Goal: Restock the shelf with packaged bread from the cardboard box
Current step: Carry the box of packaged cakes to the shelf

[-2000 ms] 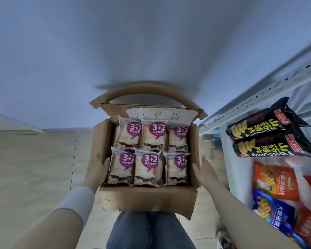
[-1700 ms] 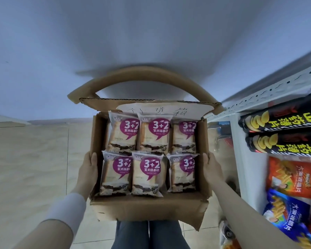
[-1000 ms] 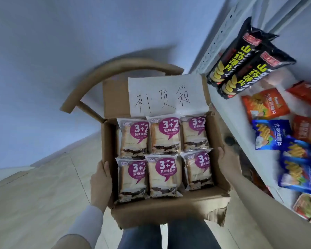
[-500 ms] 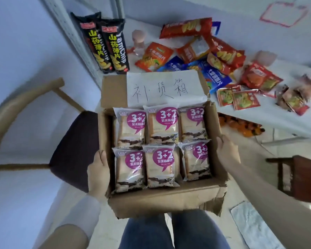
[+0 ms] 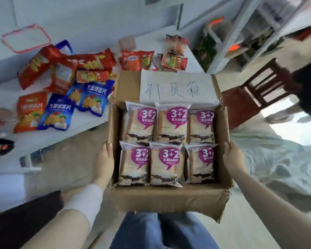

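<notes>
A person's view down onto an open cardboard box (image 5: pixel 169 198) carried at waist height between two bare hands; the left hand (image 5: pixel 104 159) lies flat against the box's left outer wall, fingers straight and pointing away from the body, with a white sleeve (image 5: pixel 84 200) at the wrist; the right hand (image 5: pixel 232 157) mirrors it on the box's right outer wall, also laid flat against the cardboard rather than curled round anything; inside the box, six bread packets (image 5: pixel 166 162) lie face up in two rows of three, side by side and filling the floor of the box, each clear wrapper showing pale bread with a dark layer and a purple bubble reading "3+2"; on the box's far flap, standing upright, a white paper label (image 5: pixel 176 88) carries handwritten Chinese characters; beyond the box and to its left runs a white shelf (image 5: pixel 4 87), strewn with snack bags: blue crisp bags (image 5: pixel 57 112) just left of the box, an orange bag (image 5: pixel 30 112) further left, red bags (image 5: pixel 65 63) behind them, and more red packets (image 5: pixel 136 60) just past the box's far edge; to the box's right and beyond it stands a dark wooden chair (image 5: pixel 266 87); directly beneath the box's near wall, the person's blue jeans (image 5: pixel 162 230) show.
</notes>
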A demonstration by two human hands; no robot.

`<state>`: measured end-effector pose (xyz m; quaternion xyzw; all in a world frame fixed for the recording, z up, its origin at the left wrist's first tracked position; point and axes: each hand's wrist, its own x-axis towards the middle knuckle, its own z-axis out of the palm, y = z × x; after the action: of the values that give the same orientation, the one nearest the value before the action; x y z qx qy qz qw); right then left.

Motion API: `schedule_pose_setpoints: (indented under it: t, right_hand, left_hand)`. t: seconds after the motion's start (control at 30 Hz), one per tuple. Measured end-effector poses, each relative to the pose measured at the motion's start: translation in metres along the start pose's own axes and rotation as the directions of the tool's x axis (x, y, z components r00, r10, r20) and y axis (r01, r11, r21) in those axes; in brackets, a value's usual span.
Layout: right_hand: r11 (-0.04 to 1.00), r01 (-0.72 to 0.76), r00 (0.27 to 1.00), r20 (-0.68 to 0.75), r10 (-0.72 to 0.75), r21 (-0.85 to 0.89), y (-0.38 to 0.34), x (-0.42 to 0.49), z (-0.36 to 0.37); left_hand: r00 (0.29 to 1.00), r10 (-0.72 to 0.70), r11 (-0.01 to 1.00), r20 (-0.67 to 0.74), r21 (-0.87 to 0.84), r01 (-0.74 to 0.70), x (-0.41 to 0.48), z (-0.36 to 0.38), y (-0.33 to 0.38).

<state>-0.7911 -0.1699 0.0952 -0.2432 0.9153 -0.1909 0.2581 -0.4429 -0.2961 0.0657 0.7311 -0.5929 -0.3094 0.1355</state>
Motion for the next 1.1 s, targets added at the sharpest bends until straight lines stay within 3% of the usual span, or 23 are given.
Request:
schedule_pose_setpoints:
  t: [0.13,0.2,0.37,0.47,0.63,0.77,0.97,1.1]
  right_hand:
    - [0.988,-0.149,0.983,-0.105,0.153,0.047,0.034,0.032,-0.041]
    - [0.974,-0.216,0.962,-0.156,0.225,0.075,0.046,0.047,-0.057]
    - [0.908,-0.394,0.865,-0.276,0.419,0.141,0.067,0.081,-0.090]
    - [0.862,-0.452,0.805,-0.310,0.505,0.230,0.079,0.104,-0.109]
    - [0.792,-0.504,0.730,-0.321,0.604,0.345,0.099,0.163,-0.130]
    - [0.747,-0.521,0.690,-0.312,0.653,0.412,0.119,0.226,-0.134]
    - [0.686,-0.599,0.647,-0.256,0.718,0.413,0.143,0.307,-0.131]
    - [0.654,-0.650,0.616,-0.235,0.752,0.388,0.180,0.372,-0.086]
  left_hand:
    - [0.977,0.125,0.992,0.174,-0.046,-0.119,0.039,0.053,0.083]
    - [0.948,0.244,0.969,0.204,-0.015,-0.247,0.059,0.079,0.126]
    - [0.799,0.543,0.791,0.258,0.162,-0.590,0.097,0.136,0.233]
    - [0.724,0.562,0.762,0.400,0.091,-0.642,0.114,0.168,0.296]
    - [0.626,0.592,0.704,0.508,0.051,-0.708,0.140,0.238,0.384]
    - [0.603,0.622,0.642,0.499,0.115,-0.758,0.160,0.300,0.434]
    - [0.621,0.546,0.701,0.563,0.099,-0.706,0.192,0.380,0.477]
    - [0.631,0.490,0.733,0.602,0.108,-0.672,0.227,0.466,0.476]
